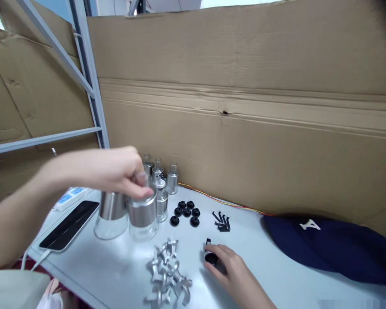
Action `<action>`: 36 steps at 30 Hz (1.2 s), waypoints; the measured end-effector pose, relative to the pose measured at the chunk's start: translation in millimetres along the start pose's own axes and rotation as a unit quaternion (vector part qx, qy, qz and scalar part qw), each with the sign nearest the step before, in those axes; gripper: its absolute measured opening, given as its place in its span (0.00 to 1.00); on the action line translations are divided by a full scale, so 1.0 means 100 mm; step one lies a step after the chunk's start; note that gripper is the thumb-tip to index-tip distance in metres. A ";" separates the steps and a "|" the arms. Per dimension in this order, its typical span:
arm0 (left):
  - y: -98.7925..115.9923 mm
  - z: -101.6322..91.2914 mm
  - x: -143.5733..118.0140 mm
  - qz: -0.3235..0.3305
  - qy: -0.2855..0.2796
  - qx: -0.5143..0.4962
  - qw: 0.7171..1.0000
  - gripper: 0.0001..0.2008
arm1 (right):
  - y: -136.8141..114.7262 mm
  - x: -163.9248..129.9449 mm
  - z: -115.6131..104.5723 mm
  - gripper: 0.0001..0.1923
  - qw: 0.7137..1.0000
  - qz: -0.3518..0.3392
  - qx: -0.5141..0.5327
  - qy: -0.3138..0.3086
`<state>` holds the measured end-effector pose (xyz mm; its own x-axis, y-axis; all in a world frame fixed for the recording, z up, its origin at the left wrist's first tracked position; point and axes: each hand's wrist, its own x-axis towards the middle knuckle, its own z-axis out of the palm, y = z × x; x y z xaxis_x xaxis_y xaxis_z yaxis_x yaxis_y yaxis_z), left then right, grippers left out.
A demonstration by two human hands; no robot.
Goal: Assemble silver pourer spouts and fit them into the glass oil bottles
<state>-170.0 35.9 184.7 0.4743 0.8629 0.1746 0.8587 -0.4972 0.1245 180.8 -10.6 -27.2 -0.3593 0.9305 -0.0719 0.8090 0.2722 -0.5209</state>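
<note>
While the left hand point(126, 169) partly hides the silver-banded clear glass bottle point(143, 213) it pinches, the right hand point(229, 262) grips a half-covered round black piece point(211, 258).

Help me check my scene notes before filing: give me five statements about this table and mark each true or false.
1. The left hand is at the top of a glass vessel with a metal band. True.
2. The right hand rests on the navy cap. False: its fingers are around a black part.
3. The navy cap bears a white letter A. True.
4. The phone lies right of the black discs. False: it lies to their left.
5. The silver pieces lie nearer the camera than the black discs. True.
</note>
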 end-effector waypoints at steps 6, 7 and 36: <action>0.17 0.76 0.08 0.017 -0.123 -0.049 0.991 0.19 | 0.00 0.00 0.01 0.19 1.000 -0.006 0.000 -0.001; 0.19 0.84 0.12 0.016 -0.143 -0.050 0.988 0.19 | 0.01 0.00 0.02 0.19 1.000 -0.005 -0.002 -0.002; -0.06 0.84 0.63 0.012 -0.114 0.009 0.993 0.15 | 0.05 0.03 0.06 0.18 0.999 -0.016 -0.028 -0.015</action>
<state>-129.5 100.7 112.9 0.5255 0.8494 -0.0493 0.8484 -0.5188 0.1057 180.9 -8.4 -35.3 -0.3988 0.9134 -0.0813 0.8213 0.3164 -0.4746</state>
